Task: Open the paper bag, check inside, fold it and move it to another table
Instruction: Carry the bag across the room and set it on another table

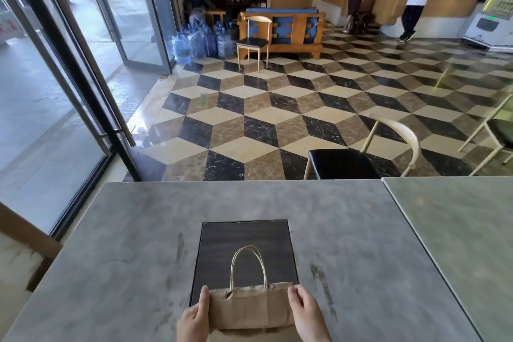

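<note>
I see brown kraft paper bag (249, 309), tan twine handles (248, 266). Black panel (245, 239) mid grey mottled table (125, 244). Greenish table (458, 230) at right edge. Floor (277, 108) cream/brown/black cube pattern.

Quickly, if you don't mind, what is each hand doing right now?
Left hand: closed on the left edge of the bag.
Right hand: closed on the bag's right edge.

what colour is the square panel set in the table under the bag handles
Dark charcoal, nearly black, with faint horizontal streaks: the panel in the grey table, seen in the head view.
</note>
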`<state>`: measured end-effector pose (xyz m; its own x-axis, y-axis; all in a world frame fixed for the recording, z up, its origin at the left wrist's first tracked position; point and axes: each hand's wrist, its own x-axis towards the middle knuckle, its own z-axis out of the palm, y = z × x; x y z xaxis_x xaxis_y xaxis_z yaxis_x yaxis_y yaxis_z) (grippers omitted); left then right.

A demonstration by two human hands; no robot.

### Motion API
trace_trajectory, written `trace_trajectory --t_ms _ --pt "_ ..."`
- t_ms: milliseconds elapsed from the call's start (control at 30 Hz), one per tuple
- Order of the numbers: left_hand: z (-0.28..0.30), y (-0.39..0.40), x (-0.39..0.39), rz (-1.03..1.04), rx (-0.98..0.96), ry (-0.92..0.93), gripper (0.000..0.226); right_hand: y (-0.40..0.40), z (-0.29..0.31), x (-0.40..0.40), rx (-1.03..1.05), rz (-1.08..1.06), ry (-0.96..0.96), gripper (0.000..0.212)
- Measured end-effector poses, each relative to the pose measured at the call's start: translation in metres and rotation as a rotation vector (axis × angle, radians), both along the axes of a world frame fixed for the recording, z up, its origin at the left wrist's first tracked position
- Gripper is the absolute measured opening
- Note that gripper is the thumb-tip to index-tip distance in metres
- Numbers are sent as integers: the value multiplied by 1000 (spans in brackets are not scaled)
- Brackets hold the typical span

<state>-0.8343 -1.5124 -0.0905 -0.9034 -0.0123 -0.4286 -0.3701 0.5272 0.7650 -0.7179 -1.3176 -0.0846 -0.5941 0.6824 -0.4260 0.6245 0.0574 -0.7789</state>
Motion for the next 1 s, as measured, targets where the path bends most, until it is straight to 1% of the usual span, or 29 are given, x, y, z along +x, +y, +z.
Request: trace_trajectory --t_ms 100,133,167,233,267,300,333,367,400,433,467,500,533,567,667,700,733,867,933,1000 --pt "-5 1 -2 -30 -21 -4 59 -1 2 1 5 -32 -22 28" --pt "-4 0 -1 -33 -10 14 56 -2 3 1 62 -37 -31 25" --pt "-3 0 -1 -33 4 57 50 -3 4 3 180 -44 -25 22" --pt "-1 -1 0 -41 -19 182 31 -4 6 7 502 -54 44 20" --pt "2 -3 0 -65 -62 256 21 -7 10 9 645 -26 92 22" --pt "5 -5 1 -113 -119 342 12 -9 16 10 761 48 143 24" --pt "8 -8 2 -177 -174 461 17 -10 21 11 839 170 181 26" --pt "10 -10 4 -285 -211 609 27 -12 26 12 879 313 197 30" --pt "11 -11 6 -434 -239 745 39 -15 30 11 889 463 180 39" --pt "11 -11 8 -604 -264 841 50 -17 33 10 889 599 143 50" --pt "12 -10 9 -763 -297 888 62 -20 33 9 891 706 98 59" --pt "11 -9 10 -889 -337 907 71 -23 33 7 902 787 51 66" --pt "9 -8 11 -980 -372 902 76 -26 32 6 931 841 6 68" --pt "7 -7 13 -1035 -394 894 73 -27 30 4 964 874 -29 67" --pt "8 -5 14 -1074 -419 895 51 -28 23 1 1013 850 -10 53" --pt "10 -5 13 -1069 -422 903 48 -28 20 1 1045 840 20 46" --pt "12 -5 13 -1070 -420 910 49 -27 18 1 1073 827 37 43" --pt "19 -1 11 -1108 -390 919 51 -22 15 4 1065 854 7 51" --pt "19 1 10 -1123 -368 887 59 -20 17 6 991 870 -17 68" --pt "20 -2 9 -1171 -395 822 69 -18 18 11 926 871 -55 72"
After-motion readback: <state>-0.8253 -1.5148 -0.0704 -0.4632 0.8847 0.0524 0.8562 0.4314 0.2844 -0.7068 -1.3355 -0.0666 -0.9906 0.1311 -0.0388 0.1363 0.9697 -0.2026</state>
